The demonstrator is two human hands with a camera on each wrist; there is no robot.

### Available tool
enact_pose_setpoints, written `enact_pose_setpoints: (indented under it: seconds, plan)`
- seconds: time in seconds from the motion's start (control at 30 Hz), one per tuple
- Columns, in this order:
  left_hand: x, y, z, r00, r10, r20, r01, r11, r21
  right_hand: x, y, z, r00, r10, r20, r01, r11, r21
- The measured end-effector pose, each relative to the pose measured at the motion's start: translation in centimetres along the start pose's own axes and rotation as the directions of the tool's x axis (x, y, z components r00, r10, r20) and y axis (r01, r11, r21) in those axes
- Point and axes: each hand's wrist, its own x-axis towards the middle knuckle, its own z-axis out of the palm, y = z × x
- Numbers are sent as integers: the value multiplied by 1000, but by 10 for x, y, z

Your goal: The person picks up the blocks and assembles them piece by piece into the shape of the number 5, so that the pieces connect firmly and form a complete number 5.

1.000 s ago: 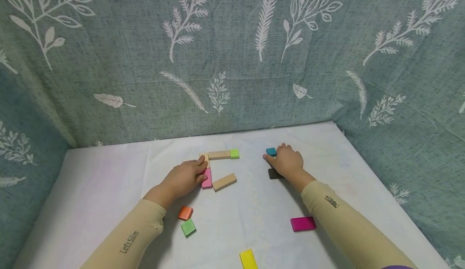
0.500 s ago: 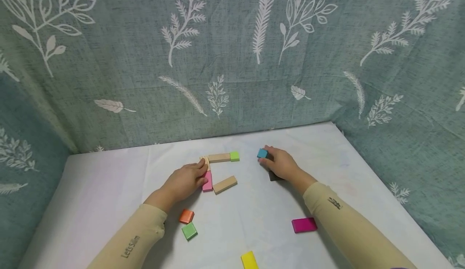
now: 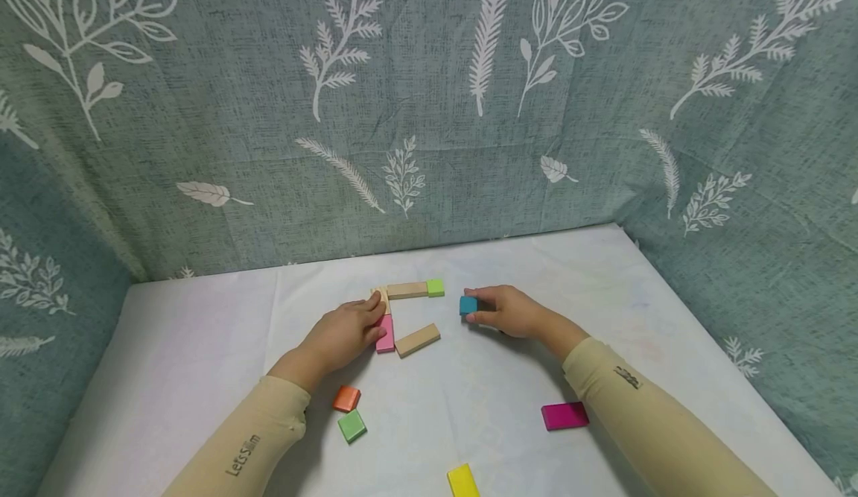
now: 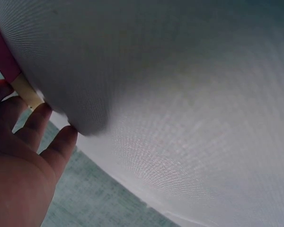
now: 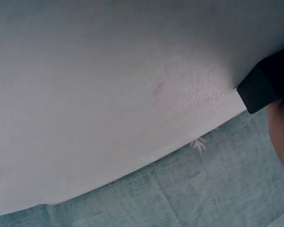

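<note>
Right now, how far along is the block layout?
Looks done: the pink block, pale block, far wooden block and lime block form a bent line, with the left hand resting on it. In hand: the blue block, pinched by the right hand. Probably remaining: the orange block, green block, magenta block and yellow block, lying apart from that line.

I'd a sm. blue block (image 3: 468, 305) pinched in my rt hand (image 3: 515, 312), w/ a blk block (image 5: 265, 85) against that hand; under my L hand (image 3: 335, 337), well apart, a pink block (image 3: 386, 343) lay flat, end-to-end w/ a pale wood block (image 4: 26, 90).
</note>
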Motion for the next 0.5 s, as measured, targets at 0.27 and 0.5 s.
enact_pose_setpoints:
  seconds: [0.27,0.5]
  plan:
    - [-1,1,-1,1000,-4,6,4,1000,-11,-4,-3,0,999,-30,45,32,999,-43]
    - [-1,2,-1,1000,-14,13,14,1000,-10,-7,-5,2,995,-82,62,89,990,-106]
